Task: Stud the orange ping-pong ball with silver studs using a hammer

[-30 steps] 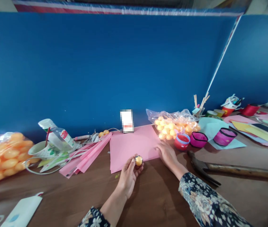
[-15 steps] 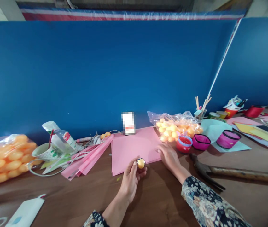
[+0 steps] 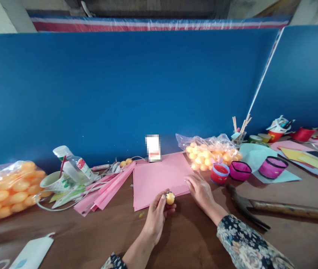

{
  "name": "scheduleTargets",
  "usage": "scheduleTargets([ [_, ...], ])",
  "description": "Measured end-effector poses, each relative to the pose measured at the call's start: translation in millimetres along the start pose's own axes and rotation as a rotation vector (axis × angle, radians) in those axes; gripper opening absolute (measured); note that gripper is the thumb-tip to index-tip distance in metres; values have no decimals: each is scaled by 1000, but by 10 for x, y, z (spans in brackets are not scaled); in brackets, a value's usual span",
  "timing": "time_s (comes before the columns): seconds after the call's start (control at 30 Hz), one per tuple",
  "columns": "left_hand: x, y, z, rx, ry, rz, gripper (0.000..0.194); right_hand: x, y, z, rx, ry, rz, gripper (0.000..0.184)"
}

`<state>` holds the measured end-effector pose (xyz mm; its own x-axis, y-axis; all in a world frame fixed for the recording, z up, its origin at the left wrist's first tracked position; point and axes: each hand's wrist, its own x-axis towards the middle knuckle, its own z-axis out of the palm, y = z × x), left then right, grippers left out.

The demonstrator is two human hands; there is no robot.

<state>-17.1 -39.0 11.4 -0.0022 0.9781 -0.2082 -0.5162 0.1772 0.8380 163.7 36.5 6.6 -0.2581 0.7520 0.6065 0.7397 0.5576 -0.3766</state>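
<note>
My left hand [image 3: 156,216] grips a small round yellow ball [image 3: 170,198] with a dark, patterned rim, held between thumb and fingers in front of the stack of pink paper [image 3: 159,179]. To its right, my right hand [image 3: 201,188] hovers over or rests at the paper's right front corner; which of these I cannot tell. Its thumb and index finger are pinched together, and a tiny pale speck shows at the tips, too small to name. Close behind this hand stands a red cup with a lilac rim [image 3: 219,174].
A claw hammer [image 3: 290,210] lies at right. Behind are a bag of orange balls [image 3: 201,155] and magenta fabric rings [image 3: 272,167]. On the left are another bag of orange balls [image 3: 7,190], a tilted bottle [image 3: 77,170], pink strips [image 3: 111,190] and a white pouch [image 3: 32,252]. A blue partition [image 3: 159,82] stands behind.
The view has tilted upward a little, so everything sits slightly lower in the picture. Both hands stay nearly in place; the yellow ball remains in my left hand.
</note>
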Motion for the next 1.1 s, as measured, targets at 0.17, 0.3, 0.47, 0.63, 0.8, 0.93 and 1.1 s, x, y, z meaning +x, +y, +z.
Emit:
scheduleTargets([
  [0.17, -6, -5, -8, 5, -8, -5, 38, 1, -4, 5, -13, 11, -6, 26],
  [0.3, -10, -5, -11, -7, -1, -8, 39, 2, -4, 4, -20, 13, -5, 26],
  [0.47, -7, -4, -6, -14, -6, -9, 38, 1, -4, 10, -23, 0, -5, 26],
  [0.63, -6, -2, -6, -26, -6, -9, 38, 2, -8, 8, -23, 10, -15, 25],
  [0.8, -7, -6, -13, -9, -11, -7, 39, 1, -4, 2, -4, -7, -2, 26],
  [0.93, -2, -8, -13, -5, -11, -2, 38, -1, 6, 11, 6, -16, -2, 26],
  [1.1, -4, 4, -3, -32, 3, -8, 40, -9, 18, 8, -68, -20, 7, 25],
])
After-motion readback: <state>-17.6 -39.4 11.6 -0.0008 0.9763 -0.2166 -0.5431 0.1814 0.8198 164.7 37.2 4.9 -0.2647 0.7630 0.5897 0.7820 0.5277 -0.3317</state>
